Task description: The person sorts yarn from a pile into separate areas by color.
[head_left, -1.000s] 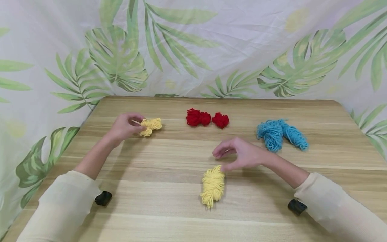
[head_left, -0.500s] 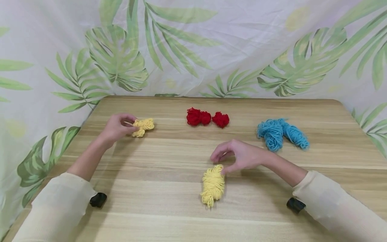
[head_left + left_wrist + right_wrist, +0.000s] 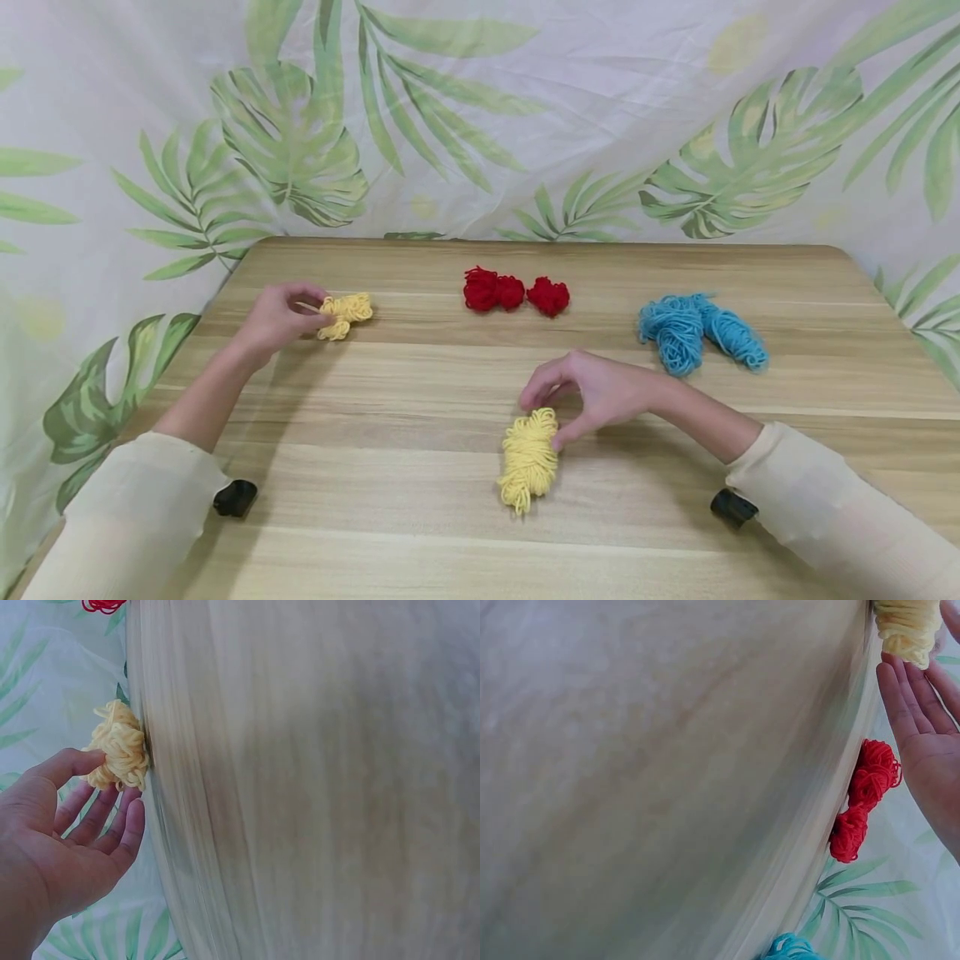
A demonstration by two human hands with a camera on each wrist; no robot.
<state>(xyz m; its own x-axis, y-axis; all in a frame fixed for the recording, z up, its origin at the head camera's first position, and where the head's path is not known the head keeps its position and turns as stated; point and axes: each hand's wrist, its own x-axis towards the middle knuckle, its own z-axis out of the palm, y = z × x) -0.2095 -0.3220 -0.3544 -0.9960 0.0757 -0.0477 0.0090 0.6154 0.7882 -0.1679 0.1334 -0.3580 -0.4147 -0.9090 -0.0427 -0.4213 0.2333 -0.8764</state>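
My left hand (image 3: 281, 318) pinches a small yellow yarn bundle (image 3: 351, 313) at the table's far left. In the left wrist view, the thumb presses this yarn (image 3: 120, 754) from one side, with the fingers beneath it. A larger yellow yarn skein (image 3: 528, 462) lies lengthwise near the middle of the table. Over its far end is my right hand (image 3: 596, 392), fingertips right at the yarn and thumb beside its right edge, a gap showing between thumb and fingers. The right wrist view shows the right hand's fingers (image 3: 911, 705) fairly straight beside the skein (image 3: 909, 630).
Red yarn bundles (image 3: 491, 292) lie at the back middle of the wooden table (image 3: 405, 517), beside a smaller red one (image 3: 548, 297). Two blue skeins (image 3: 675, 333) lie together at the back right. A leaf-printed cloth (image 3: 465, 117) hangs behind the table.
My left hand has carried its yellow yarn bundle a little to the left. My right hand has shifted slightly down and closer around the far end of the larger yellow skein, which stays put.
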